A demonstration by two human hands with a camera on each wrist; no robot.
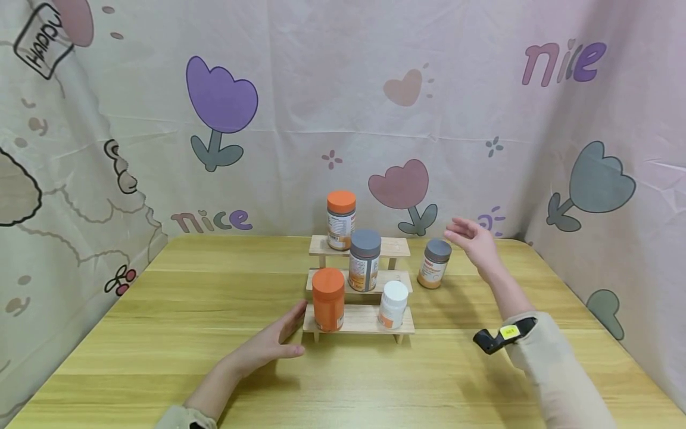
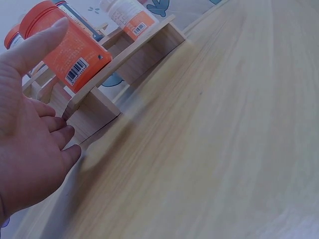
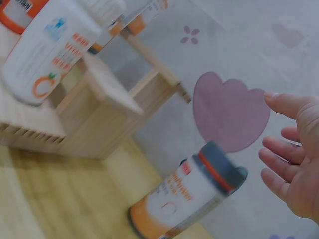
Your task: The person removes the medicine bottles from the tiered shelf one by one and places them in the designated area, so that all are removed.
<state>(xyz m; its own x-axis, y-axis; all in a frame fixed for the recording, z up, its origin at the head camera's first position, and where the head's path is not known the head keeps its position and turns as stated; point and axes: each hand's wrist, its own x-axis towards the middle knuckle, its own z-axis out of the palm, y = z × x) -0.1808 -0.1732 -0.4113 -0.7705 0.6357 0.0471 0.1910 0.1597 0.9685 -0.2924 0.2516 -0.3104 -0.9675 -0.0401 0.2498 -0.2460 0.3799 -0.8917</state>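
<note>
A three-step wooden rack (image 1: 359,320) stands mid-table. On its bottom step are an orange bottle (image 1: 329,307) at left and a white bottle (image 1: 393,307) at right. The middle step bears a grey-capped bottle (image 1: 364,262), and the top step an orange-capped one (image 1: 340,221). Another grey-capped bottle (image 1: 433,265) stands upright on the table, right of the rack. My right hand (image 1: 474,241) is beside its cap, fingers relaxed, apart from it in the right wrist view. My left hand (image 1: 268,344) lies at the rack's lower left end, fingertips at its edge, thumb spread.
The wooden table (image 1: 161,322) reaches back to a printed cloth (image 1: 300,89) hung behind and along both sides. A black strap with a yellow label (image 1: 509,332) is on the right wrist, over a beige sleeve (image 1: 557,375).
</note>
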